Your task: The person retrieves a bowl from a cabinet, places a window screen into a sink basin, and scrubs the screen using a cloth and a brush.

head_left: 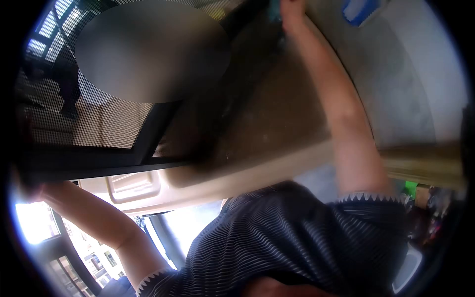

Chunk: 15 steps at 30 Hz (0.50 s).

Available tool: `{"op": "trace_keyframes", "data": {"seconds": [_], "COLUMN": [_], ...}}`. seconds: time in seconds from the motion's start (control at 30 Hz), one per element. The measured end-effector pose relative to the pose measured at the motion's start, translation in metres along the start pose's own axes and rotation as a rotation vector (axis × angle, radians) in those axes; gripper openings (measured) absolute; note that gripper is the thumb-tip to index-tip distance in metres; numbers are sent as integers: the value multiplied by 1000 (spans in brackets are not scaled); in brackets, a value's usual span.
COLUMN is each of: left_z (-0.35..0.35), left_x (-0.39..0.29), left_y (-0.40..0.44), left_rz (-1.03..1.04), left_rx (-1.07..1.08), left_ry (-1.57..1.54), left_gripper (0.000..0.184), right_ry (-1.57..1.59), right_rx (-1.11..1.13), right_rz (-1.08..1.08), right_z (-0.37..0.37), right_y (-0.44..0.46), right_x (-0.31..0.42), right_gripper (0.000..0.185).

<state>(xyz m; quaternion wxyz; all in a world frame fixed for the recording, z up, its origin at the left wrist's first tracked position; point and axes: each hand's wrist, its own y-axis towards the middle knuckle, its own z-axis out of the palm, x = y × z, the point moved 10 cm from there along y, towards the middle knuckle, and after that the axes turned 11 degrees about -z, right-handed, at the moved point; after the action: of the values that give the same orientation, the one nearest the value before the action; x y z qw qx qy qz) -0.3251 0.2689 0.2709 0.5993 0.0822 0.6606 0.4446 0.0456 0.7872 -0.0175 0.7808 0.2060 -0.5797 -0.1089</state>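
A dark-framed mesh screen (111, 121) leans across the upper left, over a beige sink basin (277, 119). At the far left edge, my left hand (33, 190) is closed at the lower corner of the screen's frame; its fingers are partly lost in the dark image border. My right arm reaches up and away across the basin. Near the top edge, my right hand (293, 16) is closed around a small teal thing (275, 11), too blurred and cut off to name. A blurred grey oval covers part of the mesh.
A blue and white object (358, 11), perhaps a brush, lies on the grey surface at upper right. A molded soap recess (133, 187) marks the sink's near ledge. Assorted items (428, 203) stand low on the right. Bright windows (37, 222) show at lower left.
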Motion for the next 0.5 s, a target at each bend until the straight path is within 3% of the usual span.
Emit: {"op": "trace_keyframes", "data": {"seconds": [0.1, 0.17, 0.27, 0.3, 0.4, 0.47, 0.5], "left_z": [0, 9, 19, 20, 31, 47, 58], "left_x": [1, 7, 8, 8, 6, 5, 6], "left_y": [5, 14, 24, 26, 28, 19, 12], "left_rz": [16, 31, 96, 117, 156, 44, -52], "left_rx": [-2, 15, 56, 70, 137, 204, 237], "left_ry": [36, 64, 71, 68, 37, -46, -105], "left_gripper": [29, 30, 31, 31, 32, 28, 24], "right_ry": [-135, 271, 337, 288, -85, -365, -491], "right_rx": [10, 152, 453, 511, 860, 1125, 1291], "right_rz": [-209, -115, 79, 31, -442, -685, -588], "right_z": [59, 101, 157, 175, 212, 213, 204], "right_y": [-105, -147, -225, -249, -295, -324, -337], "right_x": [66, 80, 91, 99, 117, 96, 61], "right_gripper": [19, 22, 19, 16, 14, 15, 14]}}
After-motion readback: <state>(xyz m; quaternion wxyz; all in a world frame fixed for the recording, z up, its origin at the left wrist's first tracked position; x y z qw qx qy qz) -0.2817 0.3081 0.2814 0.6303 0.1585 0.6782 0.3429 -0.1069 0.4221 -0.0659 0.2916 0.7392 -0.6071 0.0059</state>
